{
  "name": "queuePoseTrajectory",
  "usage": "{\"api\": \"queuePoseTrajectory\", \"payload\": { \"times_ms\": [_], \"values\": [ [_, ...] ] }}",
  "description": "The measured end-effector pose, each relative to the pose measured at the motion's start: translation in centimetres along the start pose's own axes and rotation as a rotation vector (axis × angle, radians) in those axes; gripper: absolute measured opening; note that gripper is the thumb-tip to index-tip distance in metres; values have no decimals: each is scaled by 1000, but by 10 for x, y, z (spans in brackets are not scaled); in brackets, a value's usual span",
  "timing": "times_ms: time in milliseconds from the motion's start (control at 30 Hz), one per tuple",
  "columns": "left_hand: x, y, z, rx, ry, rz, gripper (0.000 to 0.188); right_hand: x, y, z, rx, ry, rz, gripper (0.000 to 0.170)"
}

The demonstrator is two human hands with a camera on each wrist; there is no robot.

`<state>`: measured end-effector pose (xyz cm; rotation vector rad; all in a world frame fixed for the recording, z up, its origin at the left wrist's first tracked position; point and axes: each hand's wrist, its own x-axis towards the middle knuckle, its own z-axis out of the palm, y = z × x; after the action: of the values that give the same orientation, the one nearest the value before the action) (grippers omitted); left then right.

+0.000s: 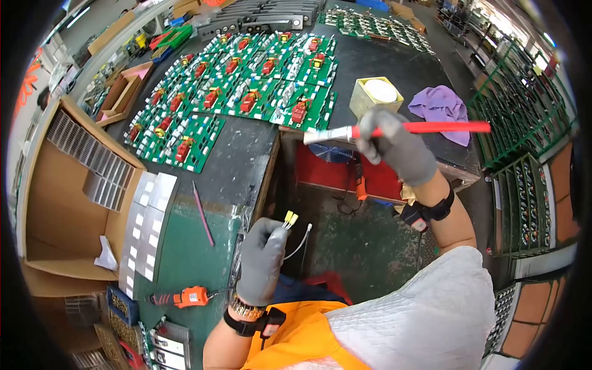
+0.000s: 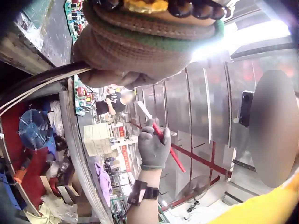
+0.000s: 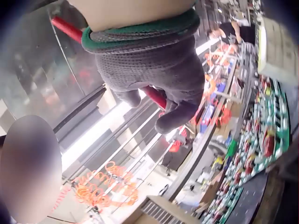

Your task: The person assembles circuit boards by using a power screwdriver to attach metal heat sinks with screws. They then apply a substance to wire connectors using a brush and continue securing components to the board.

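My gloved left hand (image 1: 259, 259) grips a bundle of wires above the table's front edge. Yellow-sleeved wire ends (image 1: 290, 217) stick out past the thumb, and a white lead (image 1: 300, 248) trails to the right. In the left wrist view, wires (image 2: 42, 85) run out from under that glove (image 2: 135, 51). Raised at the right, my gloved right hand (image 1: 401, 148) holds a brush (image 1: 444, 127) by its red handle, its pale head pointing left. Behind that hand stands a yellowish box (image 1: 362, 103) with a round white top. The right wrist view shows fingers curled round the handle (image 3: 67, 29).
Green circuit boards (image 1: 231, 80) with red parts cover the far table. A purple cloth (image 1: 441, 111) lies at right. On the left are a purple pen-like stick (image 1: 202, 213), an orange power screwdriver (image 1: 191, 296) and a cardboard box (image 1: 68, 234). A green rack (image 1: 515, 117) stands at far right.
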<state>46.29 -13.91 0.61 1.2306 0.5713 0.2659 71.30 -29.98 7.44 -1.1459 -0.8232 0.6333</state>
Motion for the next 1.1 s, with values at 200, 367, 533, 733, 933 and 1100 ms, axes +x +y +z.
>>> {"api": "queuePoseTrajectory", "payload": {
  "times_ms": [200, 367, 533, 733, 933, 1100],
  "values": [
    [2, 0, 6, 16, -22, 26, 7, -6, -12, 38, -154, -154, 412, 32],
    [2, 4, 13, 83, -25, 45, 7, -1, -6, 54, -292, -202, 366, 25],
    [1, 5, 13, 97, -68, 48, 8, 5, 0, 48, -323, -309, 319, 27],
    [2, 8, 15, 111, -82, 22, 9, 9, -2, 43, -452, -336, 326, 29],
    [1, 7, 15, 115, -101, 25, 9, 8, -7, 49, -497, -369, 344, 29],
    [2, 4, 14, 129, -86, 45, 9, 8, -4, 43, -416, -358, 302, 29]
  ]
}}
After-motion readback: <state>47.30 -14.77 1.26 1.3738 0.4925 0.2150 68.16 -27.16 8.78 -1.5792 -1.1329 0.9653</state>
